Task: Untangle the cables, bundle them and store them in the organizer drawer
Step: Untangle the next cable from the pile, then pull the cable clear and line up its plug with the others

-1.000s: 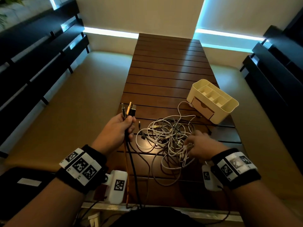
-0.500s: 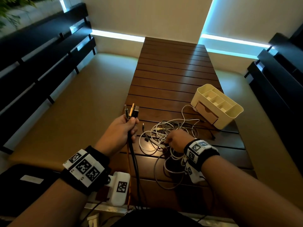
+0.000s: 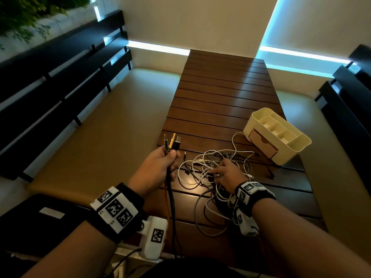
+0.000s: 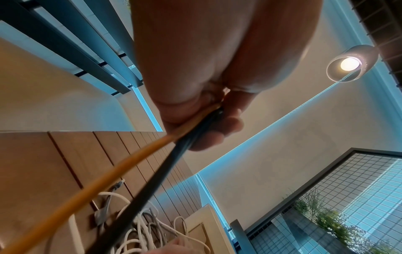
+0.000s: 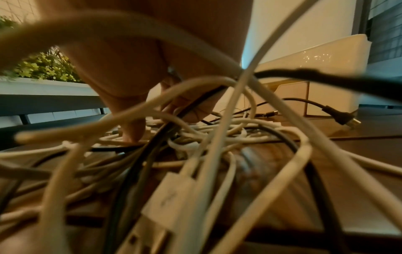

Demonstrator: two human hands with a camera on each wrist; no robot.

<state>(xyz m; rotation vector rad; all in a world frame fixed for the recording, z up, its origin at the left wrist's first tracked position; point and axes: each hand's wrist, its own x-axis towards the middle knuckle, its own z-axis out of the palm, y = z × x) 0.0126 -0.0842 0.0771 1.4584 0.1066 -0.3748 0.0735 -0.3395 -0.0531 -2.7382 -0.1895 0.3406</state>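
My left hand (image 3: pixel 170 155) is raised over the table's left edge and grips a bunch of cable ends (image 3: pixel 172 142), black and orange, plugs pointing up. The left wrist view shows its fingers (image 4: pixel 219 130) curled round the black cable (image 4: pixel 152 163) and the orange cable (image 4: pixel 121 165). A tangle of white and grey cables (image 3: pixel 202 177) lies on the table. My right hand (image 3: pixel 220 171) is down in the tangle. Its thumb (image 5: pixel 132 128) and fingers stand apart, and a black cable (image 5: pixel 185 110) runs between them. The cream organizer (image 3: pixel 277 135) has its drawer (image 3: pixel 263 143) shut.
The slatted brown table (image 3: pixel 220 93) runs away from me. Tan cushioned benches (image 3: pixel 104 127) with black slatted backrests (image 3: pixel 50 87) flank it. A black plug (image 5: pixel 341 116) lies before the organizer (image 5: pixel 315 68). A black bag (image 3: pixel 36 217) sits at lower left.
My right hand left the tangle's right side, crossed to its left, and now sits nearer the middle with fingertips down in the cables. The left hand has kept its grip and place.
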